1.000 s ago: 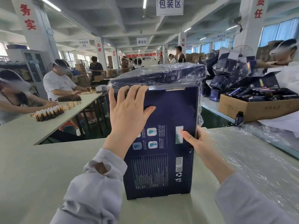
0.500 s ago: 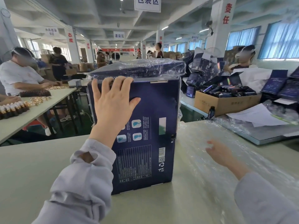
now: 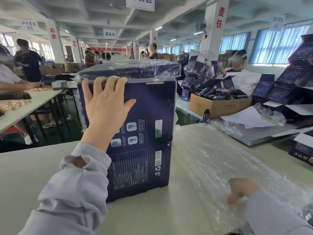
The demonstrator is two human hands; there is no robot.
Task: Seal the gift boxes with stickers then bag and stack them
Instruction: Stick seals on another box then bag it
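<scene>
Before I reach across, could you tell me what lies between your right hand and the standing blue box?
Only crinkled clear plastic film spread on the table, seen in the head view; the right hand touches it.

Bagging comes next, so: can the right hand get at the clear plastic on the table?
Likely yes: the right hand seems to touch the clear plastic, right of the upright box, with nothing in between.
</scene>
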